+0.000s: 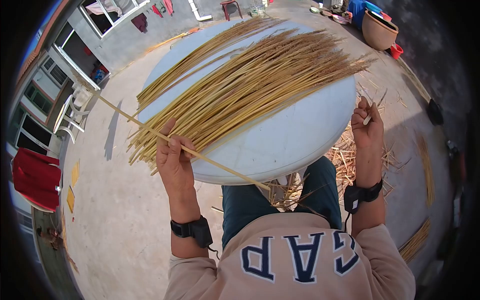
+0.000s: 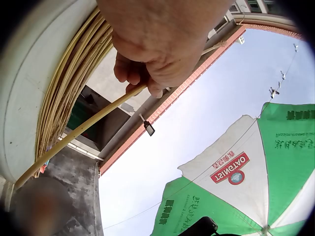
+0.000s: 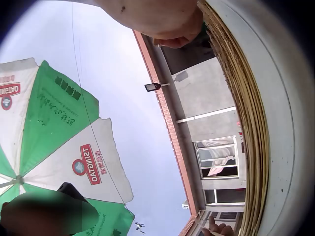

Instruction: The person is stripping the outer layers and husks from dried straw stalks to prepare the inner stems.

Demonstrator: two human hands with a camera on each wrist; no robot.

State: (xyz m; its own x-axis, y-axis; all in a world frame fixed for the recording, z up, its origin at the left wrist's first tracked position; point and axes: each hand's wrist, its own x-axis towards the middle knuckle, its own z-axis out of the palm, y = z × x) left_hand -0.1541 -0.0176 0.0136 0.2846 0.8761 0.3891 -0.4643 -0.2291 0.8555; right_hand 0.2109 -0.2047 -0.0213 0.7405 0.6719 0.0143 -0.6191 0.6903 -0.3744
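Observation:
In the head view my left hand pinches a single long straw-coloured stalk between thumb and fingers. The stalk slants across the table's near left edge, its lower end over my lap. The left wrist view shows the same stalk running out from my curled fingers. My right hand, off the table's right edge, grips a small, thin knife-like tool with a pale end. A thick spread of stalks with brown, feathery seed heads lies on the round pale-blue table, just beyond my left hand.
A smaller row of stalks lies at the table's far left. Straw scraps litter the floor by my legs, and more stalks lie at the right. A white chair stands left; a big clay pot stands far right.

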